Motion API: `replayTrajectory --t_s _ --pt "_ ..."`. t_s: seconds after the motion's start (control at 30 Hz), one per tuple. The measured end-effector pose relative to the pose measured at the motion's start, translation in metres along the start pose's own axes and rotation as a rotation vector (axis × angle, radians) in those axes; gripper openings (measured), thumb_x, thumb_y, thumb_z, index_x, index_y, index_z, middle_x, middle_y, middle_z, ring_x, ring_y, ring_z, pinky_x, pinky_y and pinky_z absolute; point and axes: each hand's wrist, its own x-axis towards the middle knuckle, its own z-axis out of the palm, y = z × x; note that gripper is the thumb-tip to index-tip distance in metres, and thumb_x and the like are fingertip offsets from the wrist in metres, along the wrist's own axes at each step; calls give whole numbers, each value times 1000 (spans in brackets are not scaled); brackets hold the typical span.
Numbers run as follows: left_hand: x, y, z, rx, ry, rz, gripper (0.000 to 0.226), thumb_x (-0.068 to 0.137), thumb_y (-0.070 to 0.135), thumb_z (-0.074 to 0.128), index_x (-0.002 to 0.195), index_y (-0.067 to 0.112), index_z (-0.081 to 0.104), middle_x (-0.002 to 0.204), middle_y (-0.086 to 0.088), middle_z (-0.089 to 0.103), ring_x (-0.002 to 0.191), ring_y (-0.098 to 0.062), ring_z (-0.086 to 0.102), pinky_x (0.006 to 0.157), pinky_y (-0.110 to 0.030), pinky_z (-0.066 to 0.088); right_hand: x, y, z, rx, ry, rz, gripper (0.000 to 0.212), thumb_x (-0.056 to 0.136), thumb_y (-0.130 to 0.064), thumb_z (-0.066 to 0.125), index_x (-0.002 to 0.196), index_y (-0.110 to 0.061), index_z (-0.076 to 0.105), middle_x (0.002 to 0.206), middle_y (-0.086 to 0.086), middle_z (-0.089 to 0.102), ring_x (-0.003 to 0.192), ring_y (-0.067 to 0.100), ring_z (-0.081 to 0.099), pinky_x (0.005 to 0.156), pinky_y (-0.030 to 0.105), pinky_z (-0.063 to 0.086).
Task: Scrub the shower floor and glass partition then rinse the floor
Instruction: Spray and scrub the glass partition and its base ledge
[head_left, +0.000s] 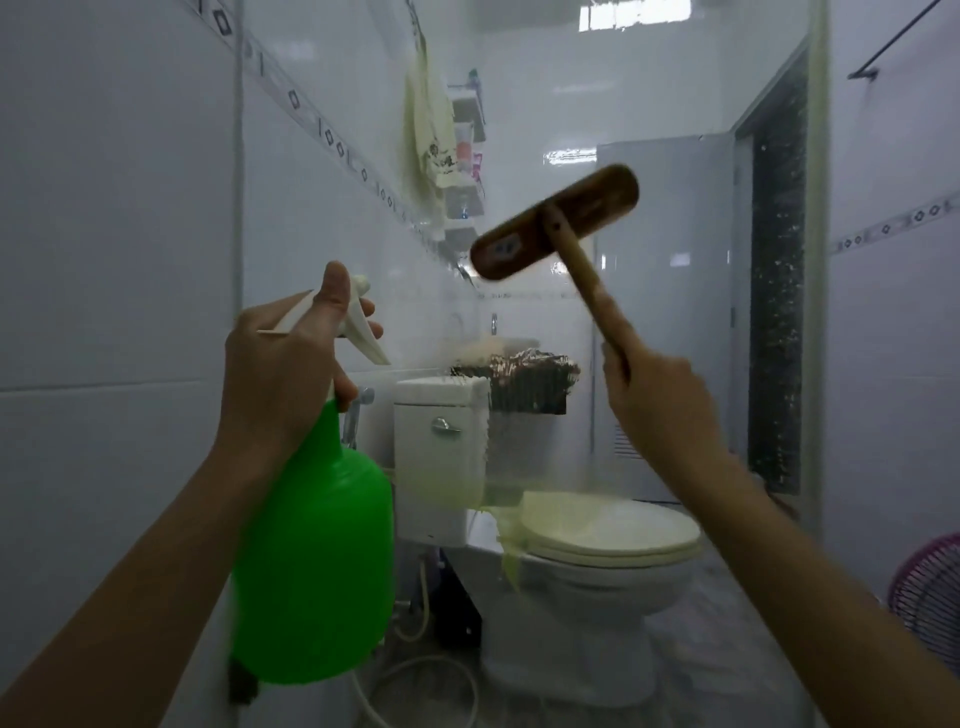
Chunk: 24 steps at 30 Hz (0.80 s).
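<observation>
- Left hand (291, 374) is up, fingers wrapped round the neck and trigger of the green spray bottle (317, 561). The nozzle points far, at the glass partition (545, 104), likely ready to wet the pane.
- Right hand (654, 400) has its fingers curled tight round the low end of the wooden brush (553, 221) handle. The head is raised and tilted just right of the nozzle, apparently bristles toward the glass.
- Yellowish streaks (511, 540) cling lower on the pane, with the toilet (597, 597) beyond.
- The shower floor sits below view, so its scrub and rinse likely wait.
</observation>
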Motion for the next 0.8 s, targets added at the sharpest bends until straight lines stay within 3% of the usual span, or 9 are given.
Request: replayTrajectory --t_s 0.13,0.2,0.27,0.33,0.47,0.53,0.67,0.73,0.8 --pt "-6 -1 9 -16 -9 2 49 97 53 45 99 15 75 88 0 77 35 -13 49 40 -21 43 -55 35 -16 30 28 36 55 100 -36 32 152 -35 12 50 1 46 34 13 46 35 31 48" --pt "-7 -4 13 -23 -5 9 48 98 52 44 99 14 75 88 0 77 35 -14 49 40 -21 43 -125 49 -26 56 -42 69 55 100 -41 31 151 -41 10 47 -6 42 32 8 44 34 26 47" --pt "-8 -5 19 -30 -15 11 49 98 51 44 99 14 75 88 -1 77 35 -14 49 43 -22 42 -151 60 -35 85 -109 71 65 95 -27 52 150 -37 20 47 -15 36 31 1 38 35 11 39" --pt "-8 -6 31 -28 -33 16 49 99 51 44 102 13 75 90 -2 77 35 -13 49 46 -24 42 -119 66 -38 44 -79 47 68 89 -13 60 149 -26 29 44 -16 31 27 0 29 27 8 26" --pt "-16 -11 49 -69 -39 4 48 98 51 46 101 14 75 87 -2 77 35 -14 48 44 -23 42 -10 60 -39 71 122 89 53 100 -24 43 149 -27 23 49 -4 39 35 8 38 36 19 35" --pt "-20 -16 56 -95 -44 -2 45 98 51 46 101 17 75 89 -2 77 36 -17 48 42 -23 42 -4 69 -40 85 157 67 52 100 -26 42 149 -28 23 50 -2 41 36 10 40 37 23 42" --pt "-34 -25 64 -141 -73 -37 47 98 50 46 101 13 75 92 -4 77 37 -18 48 48 -29 46 -131 90 -32 32 20 69 55 100 -34 35 151 -40 14 45 -10 35 27 10 40 28 17 39" --pt "-42 -29 65 -146 -86 -58 46 98 50 46 98 14 75 89 -3 78 38 -18 48 47 -28 45 -185 91 -25 16 -94 74 50 101 -43 26 149 -45 13 47 -15 32 28 6 39 27 19 41" --pt "-48 -32 66 -146 -78 -64 44 98 50 46 97 17 75 89 -3 78 39 -20 48 47 -26 44 -178 86 -11 -4 -131 14 51 100 -48 19 150 -44 9 48 -9 39 32 7 40 28 26 43"
